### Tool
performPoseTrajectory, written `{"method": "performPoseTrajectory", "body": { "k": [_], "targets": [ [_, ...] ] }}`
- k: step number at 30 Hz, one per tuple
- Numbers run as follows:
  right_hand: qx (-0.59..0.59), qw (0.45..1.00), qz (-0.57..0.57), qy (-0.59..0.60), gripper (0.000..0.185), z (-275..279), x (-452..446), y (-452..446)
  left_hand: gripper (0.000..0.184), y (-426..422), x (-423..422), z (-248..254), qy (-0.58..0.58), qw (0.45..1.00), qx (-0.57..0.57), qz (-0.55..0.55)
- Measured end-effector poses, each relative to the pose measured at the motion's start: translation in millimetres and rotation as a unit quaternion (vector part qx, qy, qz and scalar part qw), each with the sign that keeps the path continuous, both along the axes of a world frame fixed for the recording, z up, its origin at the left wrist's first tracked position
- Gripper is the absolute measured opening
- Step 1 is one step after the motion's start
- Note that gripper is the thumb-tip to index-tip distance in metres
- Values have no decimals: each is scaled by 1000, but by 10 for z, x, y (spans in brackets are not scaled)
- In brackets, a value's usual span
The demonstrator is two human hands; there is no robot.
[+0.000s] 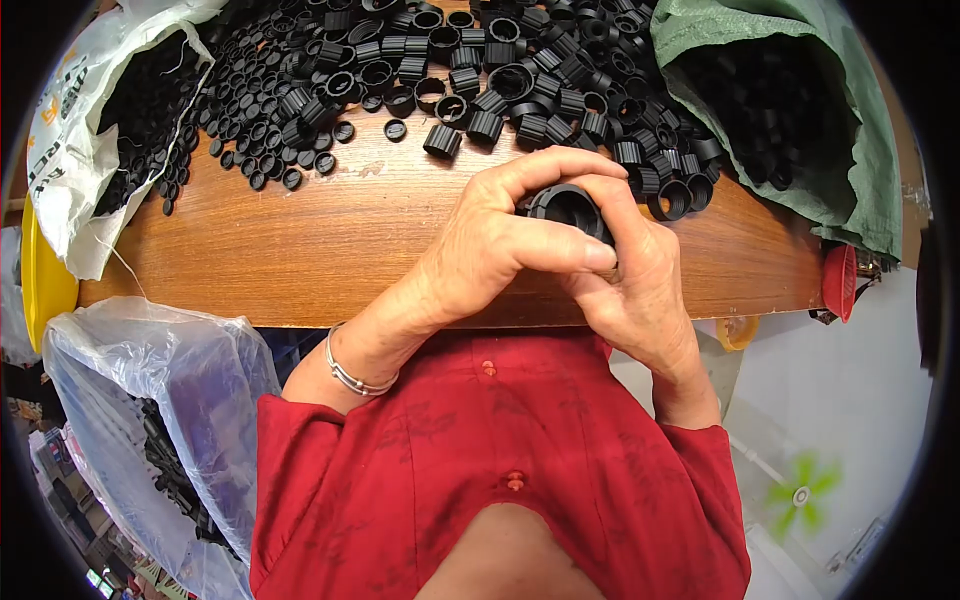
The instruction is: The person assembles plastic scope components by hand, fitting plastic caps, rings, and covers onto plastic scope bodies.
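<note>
Both of my hands are wrapped round a black plastic ring-shaped cap (574,207), its round opening tilted up toward me. My left hand (495,220) grips it from the left, the thumb lying across its near side and the fingers over the far side. From the right, my right hand (637,265) closes on the same cap, its thumb tip near my left thumb. Some of the cap is covered by fingers. Just beyond my hands lie large ribbed black caps (485,127) in a loose pile. Small black discs (262,160) are heaped to the left.
A white woven sack (75,150) of small black parts lies open at the left. A green sack (860,120) with black parts opens at the right. Below the wooden table (300,250), a plastic-lined bin (215,400) stands left; a green fan (800,495) spins lower right.
</note>
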State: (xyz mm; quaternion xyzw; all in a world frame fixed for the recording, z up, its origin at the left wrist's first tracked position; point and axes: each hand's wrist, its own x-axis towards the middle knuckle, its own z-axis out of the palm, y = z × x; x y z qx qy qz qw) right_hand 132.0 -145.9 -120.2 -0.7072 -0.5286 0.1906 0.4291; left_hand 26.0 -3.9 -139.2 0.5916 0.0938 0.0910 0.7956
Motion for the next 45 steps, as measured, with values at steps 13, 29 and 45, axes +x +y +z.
{"method": "performPoseTrajectory", "body": {
  "k": [13, 29, 45],
  "targets": [
    [57, 997, -18, -48, 55, -178, -104, 20, 52, 64, -52, -219, -4, 993, -109, -42],
    [174, 970, -127, 111, 61, -334, 18, 27, 57, -76, -168, -255, -73, 974, -60, 205],
    [164, 969, 30, -180, 30, -419, 5, 319, 53, 233, -367, -431, -127, 925, -244, 263]
  ]
}}
